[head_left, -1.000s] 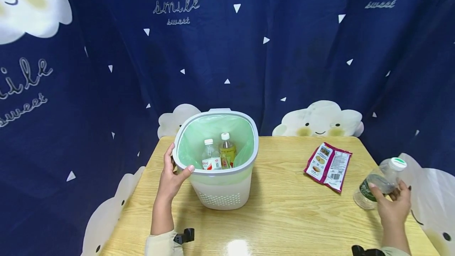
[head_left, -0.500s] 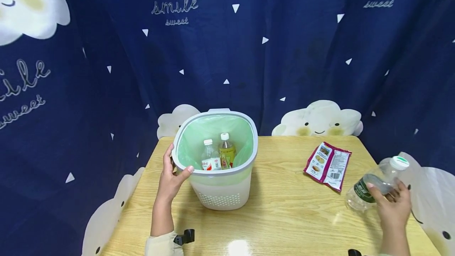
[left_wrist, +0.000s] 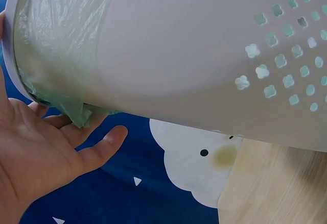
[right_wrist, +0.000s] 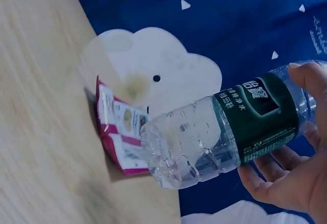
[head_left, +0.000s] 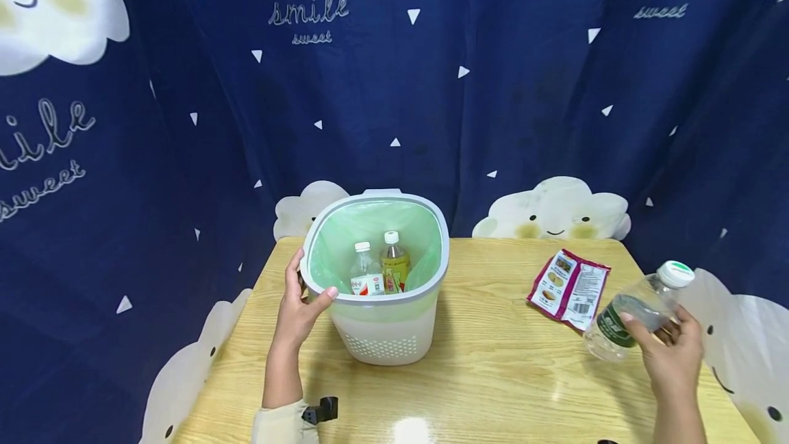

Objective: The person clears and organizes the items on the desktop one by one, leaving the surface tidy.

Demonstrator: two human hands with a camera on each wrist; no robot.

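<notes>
A white trash bin [head_left: 390, 327] with a grey rim and a green liner bag stands on the table. My left hand [head_left: 297, 317] holds its near left rim, thumb at the front edge and fingers along the side. Inside lie a clear bottle with a white-and-red label [head_left: 368, 281] and a yellow-labelled bottle [head_left: 395, 269], both white-capped. On the right, my right hand [head_left: 674, 355] grips a clear plastic water bottle [right_wrist: 186, 145] with a green label and a green-and-white cap. The bottle tilts, its base toward the left and the cap up right.
A magenta and white snack packet [head_left: 570, 290] lies on the wooden table [head_left: 493, 389], just left of the held bottle. A dark blue curtain [head_left: 370, 88] with cloud prints hangs behind the table and down both sides.
My right hand has moved left with the water bottle, which has tilted further and now overlaps the packet's lower edge in the head view. My left hand has stayed on the bin's rim.
</notes>
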